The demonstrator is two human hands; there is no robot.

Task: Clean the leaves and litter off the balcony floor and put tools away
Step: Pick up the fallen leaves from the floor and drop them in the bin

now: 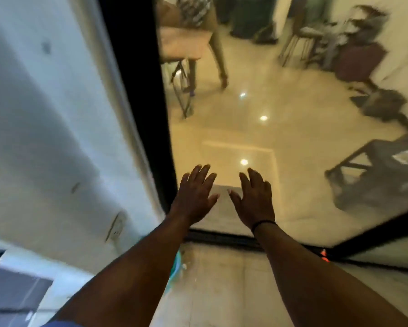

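My left hand (194, 195) and my right hand (253, 200) are both stretched forward, palms down, fingers straight and spread, holding nothing. They hang over the dark door track (222, 239) between the pale balcony floor (222, 279) and the glossy indoor floor (257, 138). A black band circles my right wrist. A teal and white thing (177, 267) peeks out beside my left forearm on the balcony floor; I cannot tell what it is. The picture is blurred by motion.
A white wall (57, 138) and a black door frame (139, 90) stand on the left. Indoors are a table (181, 43), a person's legs (219, 55), chairs (302, 41), a suitcase (358, 62) and a dark stool (375, 171). A small orange object (323, 255) lies by the track.
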